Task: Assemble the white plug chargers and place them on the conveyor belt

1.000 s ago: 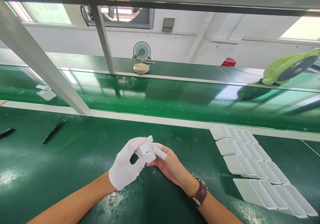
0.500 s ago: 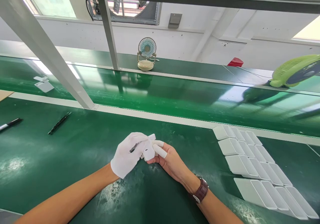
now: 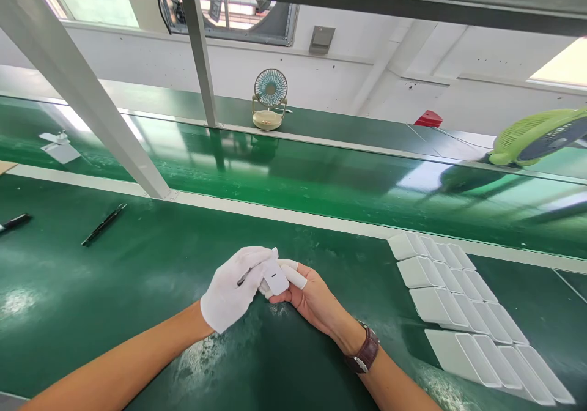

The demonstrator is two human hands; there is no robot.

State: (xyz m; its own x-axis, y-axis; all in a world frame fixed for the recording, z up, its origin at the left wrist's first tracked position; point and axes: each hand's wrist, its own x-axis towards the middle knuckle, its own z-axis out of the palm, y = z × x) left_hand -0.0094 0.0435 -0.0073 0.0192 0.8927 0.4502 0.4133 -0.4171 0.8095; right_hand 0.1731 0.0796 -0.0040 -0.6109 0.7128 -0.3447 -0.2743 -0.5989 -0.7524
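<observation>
I can read no brand, label or writing anywhere: the small white part (image 3: 276, 277) is plain, and so are the white pieces (image 3: 463, 301) lying in rows to the right on the green table (image 3: 114, 295).

The part sits just above the table, between my two hands at the centre of the view. My left hand (image 3: 232, 292), in a white glove, curls over it from the left, its fingers pressed together against the part's left and top side. My right hand (image 3: 312, 298) is bare apart from white finger cots; its covered fingertips (image 3: 293, 276) pinch the part from the right, and the palm cups under it. A slim dark line shows across the glove near the part; I cannot tell what it is. A brown-strapped watch (image 3: 364, 355) is on my right wrist.

Compared with a second ago, the hands have closed tighter round the part, so less of its face shows, and the view has tipped a little downward and to the right.

Two black pens (image 3: 101, 224) lie well apart to the left. A small fan (image 3: 269, 99) stands on the far shelf, and a green fan (image 3: 536, 136) is at the right edge.
</observation>
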